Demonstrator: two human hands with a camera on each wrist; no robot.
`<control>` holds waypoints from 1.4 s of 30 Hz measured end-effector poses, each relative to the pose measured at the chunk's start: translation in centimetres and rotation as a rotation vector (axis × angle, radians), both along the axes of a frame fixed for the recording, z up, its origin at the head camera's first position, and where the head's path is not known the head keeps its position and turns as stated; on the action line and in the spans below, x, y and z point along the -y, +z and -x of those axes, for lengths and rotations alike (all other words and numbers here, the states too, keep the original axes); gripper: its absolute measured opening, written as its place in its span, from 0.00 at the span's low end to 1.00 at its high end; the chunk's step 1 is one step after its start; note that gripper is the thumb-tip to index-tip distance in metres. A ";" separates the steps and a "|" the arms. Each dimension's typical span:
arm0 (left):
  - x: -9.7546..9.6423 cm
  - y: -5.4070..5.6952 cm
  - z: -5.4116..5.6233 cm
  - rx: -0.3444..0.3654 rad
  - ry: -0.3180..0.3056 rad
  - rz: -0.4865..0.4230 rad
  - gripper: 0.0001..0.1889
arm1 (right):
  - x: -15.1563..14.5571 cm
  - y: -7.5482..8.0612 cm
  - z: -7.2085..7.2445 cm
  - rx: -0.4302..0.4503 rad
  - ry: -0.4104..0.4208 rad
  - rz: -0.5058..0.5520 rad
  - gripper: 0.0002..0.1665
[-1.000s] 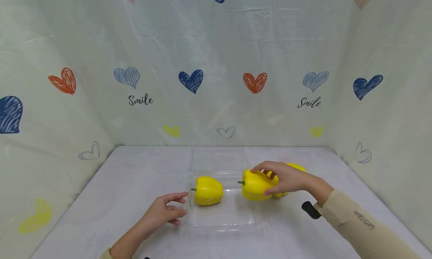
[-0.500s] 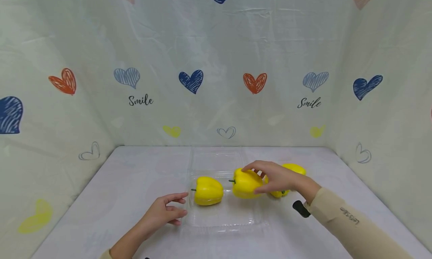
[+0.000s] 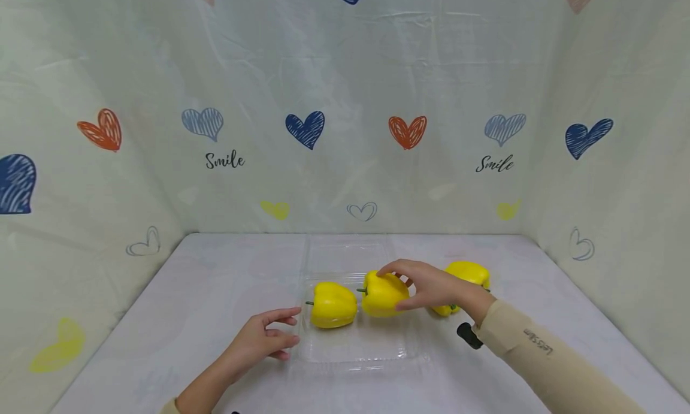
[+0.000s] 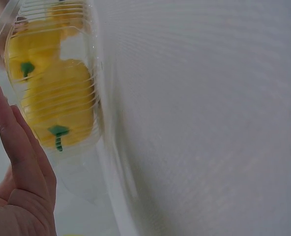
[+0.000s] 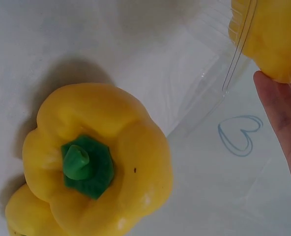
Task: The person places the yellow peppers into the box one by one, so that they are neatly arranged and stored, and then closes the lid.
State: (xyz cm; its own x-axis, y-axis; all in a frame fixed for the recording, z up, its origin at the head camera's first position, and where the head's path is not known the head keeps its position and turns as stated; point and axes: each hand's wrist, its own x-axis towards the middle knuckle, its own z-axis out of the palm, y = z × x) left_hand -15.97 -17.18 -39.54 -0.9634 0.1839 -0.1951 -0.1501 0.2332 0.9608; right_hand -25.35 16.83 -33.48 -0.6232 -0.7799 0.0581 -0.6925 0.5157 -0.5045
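A yellow bell pepper (image 3: 333, 306) with a green stem lies on its side in the left part of a clear plastic clamshell box (image 3: 366, 349). My right hand (image 3: 433, 287) grips a second yellow bell pepper (image 3: 384, 299) over the box's back right part, its stem pointing left toward the first one. Whether its underside touches the box floor cannot be told. At the box's left edge my left hand (image 3: 264, 341) has its fingers extended, the fingertips touching or nearly touching the wall. Through the ribbed side in the left wrist view, both peppers show, the nearer pepper (image 4: 62, 105) lowest.
Right of the box, partly behind the right hand, lie more yellow peppers: one at the back (image 3: 470, 272) and another pepper (image 3: 446, 310) nearer. A large pepper (image 5: 101, 157) fills the right wrist view's lower left. The box's lid (image 3: 347, 257) lies folded back toward the rear wall.
My right hand has carried its pepper leftward, from the box's right edge to close beside the first pepper. The peppers on the right have come into fuller view. The left hand stays put.
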 end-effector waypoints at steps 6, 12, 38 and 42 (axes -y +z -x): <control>0.0 -0.1 0.0 0.002 -0.001 -0.002 0.32 | 0.4 -0.6 0.1 0.038 -0.026 -0.024 0.33; 0.1 -0.2 0.0 -0.001 -0.005 -0.009 0.32 | 0.8 -1.0 -0.1 0.044 -0.063 -0.077 0.32; -0.1 -0.2 0.0 0.001 -0.005 -0.007 0.32 | 1.7 -2.1 -0.4 -0.038 -0.130 -0.118 0.29; -0.1 -0.2 0.0 0.000 -0.007 -0.008 0.32 | 1.6 -2.1 -0.5 -0.045 -0.129 -0.112 0.29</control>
State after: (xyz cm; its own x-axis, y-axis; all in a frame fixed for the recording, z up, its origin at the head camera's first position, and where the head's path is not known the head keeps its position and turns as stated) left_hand -16.01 -17.08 -39.73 -0.9621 0.1924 -0.1935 -0.1483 0.2267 0.9626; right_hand -24.80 15.20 -35.60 -0.7175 -0.6965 0.0056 -0.6374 0.6533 -0.4087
